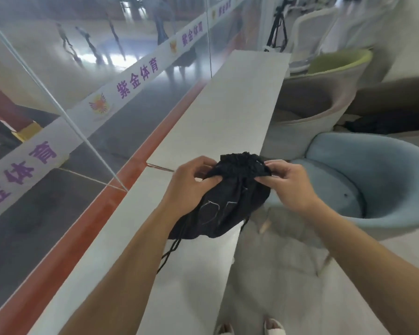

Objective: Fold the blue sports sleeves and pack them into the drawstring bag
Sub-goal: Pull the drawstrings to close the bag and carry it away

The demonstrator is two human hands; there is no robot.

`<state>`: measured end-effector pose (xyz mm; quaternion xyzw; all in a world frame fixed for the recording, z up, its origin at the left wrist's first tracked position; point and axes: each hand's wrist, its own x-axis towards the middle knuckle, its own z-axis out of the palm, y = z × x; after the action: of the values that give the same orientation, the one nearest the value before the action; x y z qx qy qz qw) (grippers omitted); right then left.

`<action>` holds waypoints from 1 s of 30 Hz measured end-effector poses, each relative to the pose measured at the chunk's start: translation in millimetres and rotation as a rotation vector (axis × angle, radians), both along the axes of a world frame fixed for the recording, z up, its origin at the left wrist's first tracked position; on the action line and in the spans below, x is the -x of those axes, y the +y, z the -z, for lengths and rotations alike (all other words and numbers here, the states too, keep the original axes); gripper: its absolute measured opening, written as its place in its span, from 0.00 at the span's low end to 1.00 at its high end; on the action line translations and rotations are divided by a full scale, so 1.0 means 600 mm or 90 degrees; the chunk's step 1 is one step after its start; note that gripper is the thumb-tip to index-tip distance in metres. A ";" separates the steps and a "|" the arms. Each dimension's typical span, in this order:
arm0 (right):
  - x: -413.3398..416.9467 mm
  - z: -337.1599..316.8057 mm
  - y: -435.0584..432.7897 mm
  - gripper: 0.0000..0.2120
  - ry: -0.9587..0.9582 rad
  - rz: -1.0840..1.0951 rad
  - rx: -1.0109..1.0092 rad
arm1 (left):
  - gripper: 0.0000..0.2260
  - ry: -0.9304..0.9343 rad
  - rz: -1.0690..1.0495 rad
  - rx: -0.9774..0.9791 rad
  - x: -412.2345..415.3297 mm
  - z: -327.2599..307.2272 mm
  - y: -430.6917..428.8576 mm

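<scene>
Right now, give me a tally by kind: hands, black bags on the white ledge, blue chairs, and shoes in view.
2 hands: left hand, right hand, both pinching the bag
1 drawstring bag, black, on the ledge
1 blue chair
2 shoes
Total: 6

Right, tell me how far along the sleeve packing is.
Looks done: no blue sleeves lie out, and the black drawstring bag bulges on the white ledge, so they are probably inside, though its contents are hidden. In hand: the left hand and right hand pinch the fabric just under the gathered mouth. Left: likely only drawing the loose cords tight, if that.
</scene>
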<state>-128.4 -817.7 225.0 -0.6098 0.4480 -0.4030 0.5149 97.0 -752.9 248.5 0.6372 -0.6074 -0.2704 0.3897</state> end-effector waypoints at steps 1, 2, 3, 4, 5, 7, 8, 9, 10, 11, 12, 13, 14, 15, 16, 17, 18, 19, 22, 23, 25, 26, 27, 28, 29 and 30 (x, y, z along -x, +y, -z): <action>0.028 -0.013 0.006 0.14 -0.017 0.018 0.003 | 0.12 -0.003 0.026 0.008 0.021 -0.018 -0.009; 0.056 -0.028 0.011 0.11 -0.025 0.037 0.011 | 0.12 -0.003 0.050 0.018 0.045 -0.035 -0.019; 0.087 -0.043 0.016 0.08 -0.023 0.054 0.018 | 0.12 0.003 0.074 0.027 0.069 -0.049 -0.029; 0.120 -0.058 0.021 0.06 -0.022 0.072 0.022 | 0.11 0.017 0.098 0.035 0.097 -0.062 -0.039; 0.154 -0.071 0.027 0.04 -0.021 0.086 0.026 | 0.11 0.033 0.122 0.040 0.126 -0.072 -0.047; 0.223 -0.093 0.040 0.04 -0.014 0.108 0.034 | 0.11 0.066 0.164 0.045 0.190 -0.084 -0.061; 0.260 -0.101 0.049 0.05 -0.007 0.120 0.037 | 0.12 0.085 0.183 0.041 0.227 -0.088 -0.066; 0.298 -0.106 0.059 0.07 0.003 0.133 0.039 | 0.12 0.106 0.205 0.032 0.264 -0.089 -0.071; 0.338 -0.110 0.069 0.07 0.016 0.148 0.037 | 0.13 0.126 0.230 0.018 0.303 -0.090 -0.075; 0.379 -0.113 0.081 0.07 0.027 0.167 0.032 | 0.14 0.140 0.258 0.005 0.344 -0.090 -0.079; 0.422 -0.115 0.093 0.07 0.031 0.189 0.023 | 0.15 0.143 0.285 -0.003 0.387 -0.089 -0.083; 0.464 -0.114 0.107 0.07 0.030 0.211 0.013 | 0.15 0.143 0.309 -0.007 0.431 -0.087 -0.085; 0.507 -0.113 0.120 0.08 0.027 0.236 0.006 | 0.15 0.140 0.331 -0.008 0.475 -0.084 -0.089; 0.548 -0.110 0.134 0.09 0.025 0.261 0.002 | 0.16 0.137 0.351 -0.008 0.520 -0.080 -0.092; 0.586 -0.106 0.146 0.10 0.022 0.288 0.000 | 0.16 0.134 0.371 -0.012 0.565 -0.075 -0.095; 0.624 -0.100 0.158 0.11 0.016 0.317 0.000 | 0.16 0.134 0.393 -0.016 0.609 -0.069 -0.098; 0.659 -0.094 0.169 0.11 0.008 0.349 0.001 | 0.16 0.133 0.415 -0.018 0.652 -0.061 -0.102; 0.693 -0.086 0.180 0.11 0.000 0.380 0.000 | 0.16 0.133 0.434 -0.023 0.694 -0.053 -0.105; 0.786 -0.065 0.207 0.10 -0.016 0.473 -0.008 | 0.15 0.135 0.487 -0.044 0.815 -0.034 -0.116; 0.816 -0.061 0.213 0.10 -0.020 0.507 -0.013 | 0.15 0.131 0.505 -0.052 0.854 -0.030 -0.119; 0.874 -0.054 0.221 0.09 -0.020 0.573 -0.025 | 0.15 0.117 0.536 -0.073 0.933 -0.022 -0.130; 0.904 -0.050 0.223 0.09 -0.017 0.601 -0.030 | 0.15 0.110 0.551 -0.089 0.972 -0.018 -0.138; 0.935 -0.045 0.224 0.09 -0.014 0.625 -0.035 | 0.15 0.104 0.570 -0.109 1.011 -0.013 -0.146; 0.966 -0.038 0.223 0.09 -0.011 0.647 -0.041 | 0.14 0.096 0.589 -0.128 1.051 -0.006 -0.157; 0.997 -0.030 0.220 0.09 -0.009 0.668 -0.048 | 0.14 0.088 0.607 -0.142 1.091 0.002 -0.168; 1.030 -0.022 0.215 0.09 -0.009 0.689 -0.054 | 0.13 0.076 0.625 -0.153 1.132 0.011 -0.181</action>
<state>-746.5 -689.0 238.1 -0.2679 0.7105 -0.5961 0.2610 -582.5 -861.4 241.9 0.3004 -0.7766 -0.5255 0.1745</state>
